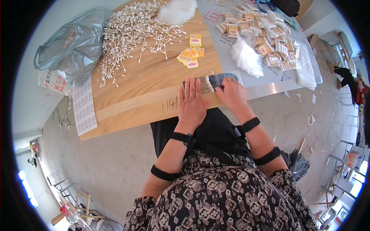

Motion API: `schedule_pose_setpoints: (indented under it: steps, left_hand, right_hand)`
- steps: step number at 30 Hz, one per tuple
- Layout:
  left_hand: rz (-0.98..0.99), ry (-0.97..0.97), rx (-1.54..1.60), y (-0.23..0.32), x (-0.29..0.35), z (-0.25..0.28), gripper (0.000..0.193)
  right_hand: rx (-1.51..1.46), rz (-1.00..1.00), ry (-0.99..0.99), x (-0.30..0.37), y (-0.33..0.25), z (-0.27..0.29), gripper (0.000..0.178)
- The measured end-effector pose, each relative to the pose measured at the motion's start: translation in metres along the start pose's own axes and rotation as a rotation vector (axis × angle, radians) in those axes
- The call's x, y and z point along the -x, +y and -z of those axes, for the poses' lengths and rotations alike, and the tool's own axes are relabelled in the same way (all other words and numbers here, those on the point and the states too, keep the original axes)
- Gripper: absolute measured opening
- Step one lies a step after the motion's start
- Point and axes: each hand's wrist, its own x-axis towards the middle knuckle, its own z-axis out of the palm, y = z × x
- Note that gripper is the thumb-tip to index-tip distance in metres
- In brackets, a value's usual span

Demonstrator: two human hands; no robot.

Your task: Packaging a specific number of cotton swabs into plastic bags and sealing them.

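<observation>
My left hand (191, 103) lies flat, fingers spread, on the near edge of the wooden table (135, 82), pressing on the left end of a row of cotton swabs (205, 84). My right hand (231, 93) rests beside it on a clear plastic bag (228, 78) that holds the swabs' other end. Its fingers are curled on the bag's lower edge. A big loose heap of cotton swabs (129, 29) covers the far left of the table. Several small yellow labels (191, 52) lie in the middle.
A grey plastic bag (73, 46) hangs off the table's left side above a white printed sheet (84, 109). Many filled swab packets (262, 36) and clear empty bags (246, 57) cover a grey surface at the right. Paper scraps litter the floor at right.
</observation>
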Motion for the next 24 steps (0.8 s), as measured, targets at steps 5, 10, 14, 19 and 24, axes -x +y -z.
schedule_pose_setpoints:
  steps: [5, 10, 14, 19, 24]
  left_hand:
    - [0.011, 0.061, -0.018, 0.008, -0.002, -0.009, 0.076]
    - [0.014, 0.117, -0.040, 0.012, -0.003, -0.014, 0.078]
    - [0.021, 0.090, -0.030, 0.017, -0.005, -0.013, 0.078]
    - [0.001, 0.045, -0.011, 0.025, -0.008, -0.013, 0.079]
    - [-0.021, 0.034, 0.000, 0.031, -0.011, -0.017, 0.079]
  right_hand:
    - [0.249, 0.034, -0.077, -0.012, -0.018, -0.001, 0.017]
    - [0.266, 0.010, -0.187, -0.027, -0.023, 0.004, 0.015]
    - [0.095, -0.152, -0.153, -0.029, -0.010, 0.003, 0.018]
    - [-0.009, -0.162, -0.107, -0.026, -0.001, -0.001, 0.019]
    - [-0.033, -0.147, -0.141, -0.025, -0.001, 0.001, 0.019]
